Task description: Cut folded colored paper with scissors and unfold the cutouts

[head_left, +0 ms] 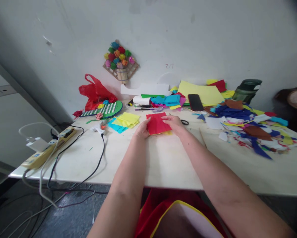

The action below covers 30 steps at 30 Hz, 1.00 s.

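Observation:
A square of red crepe paper (158,124) is between my hands, just over the table, with a bit of yellow paper (168,132) showing under its near edge. My left hand (143,130) grips the paper's left edge, thumb on top and the other fingers mostly hidden. At the right edge, my right hand (172,122) holds the paper with its fingertips over the top corner. Black-handled scissors (184,122) lie right beside that hand. To the left are yellow paper squares (129,119) overlapping blue paper (117,126).
A glue gun (98,128) with a trailing cord and a power strip (49,148) occupy the left side. At the back stand a red plastic bag (96,91) and a phone (195,102). Paper scraps (257,129) and a dark green bottle (246,91) are on the right.

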Motion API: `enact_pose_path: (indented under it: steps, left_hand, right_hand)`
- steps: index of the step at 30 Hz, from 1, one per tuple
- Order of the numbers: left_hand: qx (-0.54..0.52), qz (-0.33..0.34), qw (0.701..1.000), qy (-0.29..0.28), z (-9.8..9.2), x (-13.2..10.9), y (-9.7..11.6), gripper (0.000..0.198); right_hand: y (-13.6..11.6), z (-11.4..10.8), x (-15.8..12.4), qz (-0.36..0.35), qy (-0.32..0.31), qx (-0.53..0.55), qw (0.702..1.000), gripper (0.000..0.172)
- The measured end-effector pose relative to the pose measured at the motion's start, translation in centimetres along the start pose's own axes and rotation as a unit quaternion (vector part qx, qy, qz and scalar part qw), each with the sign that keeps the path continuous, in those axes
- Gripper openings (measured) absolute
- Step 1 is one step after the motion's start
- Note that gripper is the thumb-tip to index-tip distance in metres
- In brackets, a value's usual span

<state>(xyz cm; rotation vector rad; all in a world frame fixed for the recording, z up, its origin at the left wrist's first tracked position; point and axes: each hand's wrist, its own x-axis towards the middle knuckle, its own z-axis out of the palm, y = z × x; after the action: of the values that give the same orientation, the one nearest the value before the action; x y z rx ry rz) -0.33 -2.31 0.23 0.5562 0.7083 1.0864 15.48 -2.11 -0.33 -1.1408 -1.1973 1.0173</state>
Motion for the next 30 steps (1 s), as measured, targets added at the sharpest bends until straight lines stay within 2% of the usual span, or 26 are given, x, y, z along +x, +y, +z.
enact_pose_path:
  steps: [11, 14, 18, 21, 23, 30]
  left_hand:
    - [-0.012, -0.002, 0.998, -0.062, -0.21, 0.20, 0.13, 0.049]
    - [-0.006, -0.004, 0.998, -0.063, -0.15, 0.13, 0.18, 0.051]
    - [-0.005, 0.001, 0.998, -0.065, -0.11, -0.05, 0.18, 0.042]
    - [-0.002, 0.000, 0.999, -0.043, -0.18, -0.03, 0.11, 0.036]
    - [0.001, -0.004, 1.000, -0.028, -0.26, 0.06, 0.06, 0.037]
    - [0.006, -0.006, 1.000, -0.027, -0.24, 0.10, 0.03, 0.038]
  right_hand:
    - [0.26, -0.06, 0.14, -0.016, -0.003, -0.012, 1.000, 0.019]
    - [0.40, -0.08, 0.21, -0.024, -0.004, -0.018, 1.000, 0.019]
    - [0.53, -0.08, 0.29, -0.015, -0.002, -0.022, 1.000, 0.020]
    - [0.65, -0.03, 0.37, -0.009, -0.003, -0.021, 1.000, 0.021]
    - [0.69, 0.00, 0.40, -0.007, -0.003, -0.022, 1.000, 0.021]
    - [0.58, 0.00, 0.34, -0.008, -0.002, -0.033, 0.999, 0.022]
